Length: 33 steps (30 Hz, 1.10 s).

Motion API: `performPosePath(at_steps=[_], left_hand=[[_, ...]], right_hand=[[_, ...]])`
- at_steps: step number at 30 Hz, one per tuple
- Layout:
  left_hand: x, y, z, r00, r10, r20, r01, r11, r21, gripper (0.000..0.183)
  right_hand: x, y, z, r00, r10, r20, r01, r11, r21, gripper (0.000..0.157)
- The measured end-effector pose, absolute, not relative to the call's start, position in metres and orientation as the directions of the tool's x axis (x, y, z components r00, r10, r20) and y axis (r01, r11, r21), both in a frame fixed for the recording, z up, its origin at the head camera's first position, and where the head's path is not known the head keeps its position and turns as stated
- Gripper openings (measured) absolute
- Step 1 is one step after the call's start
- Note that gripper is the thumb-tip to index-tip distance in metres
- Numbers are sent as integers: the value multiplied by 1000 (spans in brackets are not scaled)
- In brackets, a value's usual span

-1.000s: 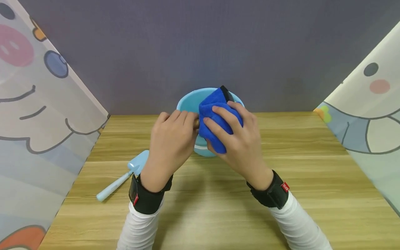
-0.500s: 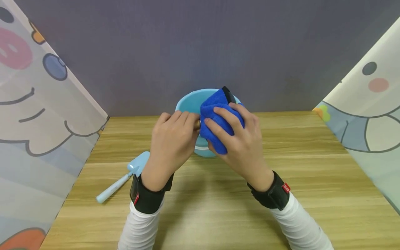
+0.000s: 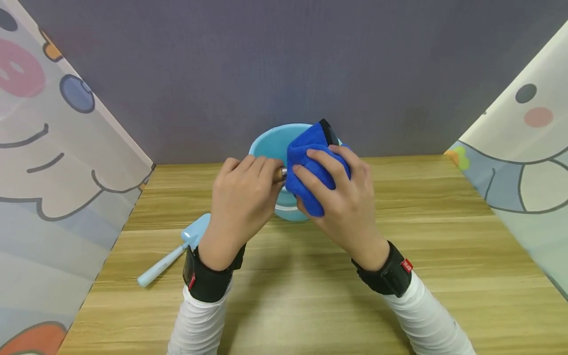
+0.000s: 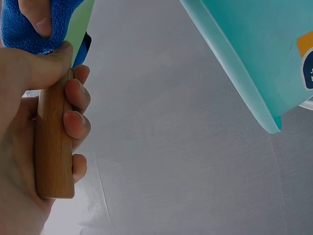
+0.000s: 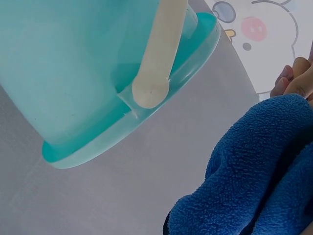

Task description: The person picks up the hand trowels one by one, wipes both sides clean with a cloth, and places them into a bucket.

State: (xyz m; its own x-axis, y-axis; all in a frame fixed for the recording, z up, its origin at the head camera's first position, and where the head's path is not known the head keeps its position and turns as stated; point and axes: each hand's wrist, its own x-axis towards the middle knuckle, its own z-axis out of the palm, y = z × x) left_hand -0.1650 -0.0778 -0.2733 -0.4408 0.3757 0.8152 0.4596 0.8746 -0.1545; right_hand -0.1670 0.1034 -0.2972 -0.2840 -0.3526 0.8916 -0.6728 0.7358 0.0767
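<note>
My left hand (image 3: 244, 197) grips a tool by its wooden handle (image 4: 54, 147), fingers curled round it. Past a metal collar, the tool's light green flat part (image 4: 80, 24) is mostly covered by a blue towel (image 3: 306, 140) with a black edge, so its kind stays hidden. With bent fingers, my right hand (image 3: 346, 202) holds the towel folded around that part. Both hands are above the near side of a light blue bucket (image 3: 268, 143). In the right wrist view the towel (image 5: 244, 161) hangs apart from the bucket wall (image 5: 63, 73).
On the wooden table (image 3: 443, 246), a light blue toy shovel (image 3: 159, 266) lies left of the left wrist. The bucket's white carrying handle (image 5: 164, 49) hangs at its side. A grey wall (image 3: 199, 74) stands behind, with cartoon-printed panels (image 3: 66, 172) on both sides.
My right hand and the towel have shifted slightly right, away from the left hand. More of the wooden handle and its metal collar shows between the hands. The shovel stays put.
</note>
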Motion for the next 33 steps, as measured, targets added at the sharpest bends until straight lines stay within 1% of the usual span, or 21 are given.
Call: performPosePath(at_steps=[7, 12, 16, 21, 29, 33], left_hand=[[-165, -79, -272, -419, 361, 833, 466, 873, -144, 12], [-164, -82, -271, -431, 355, 830, 465, 875, -133, 16], [-164, -84, -271, -441, 350, 826, 466, 876, -123, 17], [-163, -84, -270, -436, 345, 831, 468, 876, -118, 17], [-162, -85, -269, -438, 340, 832, 474, 874, -108, 20], [-163, -86, -268, -427, 343, 837, 478, 871, -113, 21]], right_hand=[[-167, 104, -297, -276, -333, 902, -669, 740, 69, 44], [-168, 106, -296, -283, -308, 908, -666, 744, 45, 44], [-170, 107, -296, -275, -290, 916, -666, 745, 36, 38], [-171, 108, -296, -261, -292, 920, -666, 744, 47, 35], [-170, 109, -295, -260, -281, 924, -663, 748, 41, 33], [-171, 110, -295, -257, -274, 927, -661, 750, 39, 32]])
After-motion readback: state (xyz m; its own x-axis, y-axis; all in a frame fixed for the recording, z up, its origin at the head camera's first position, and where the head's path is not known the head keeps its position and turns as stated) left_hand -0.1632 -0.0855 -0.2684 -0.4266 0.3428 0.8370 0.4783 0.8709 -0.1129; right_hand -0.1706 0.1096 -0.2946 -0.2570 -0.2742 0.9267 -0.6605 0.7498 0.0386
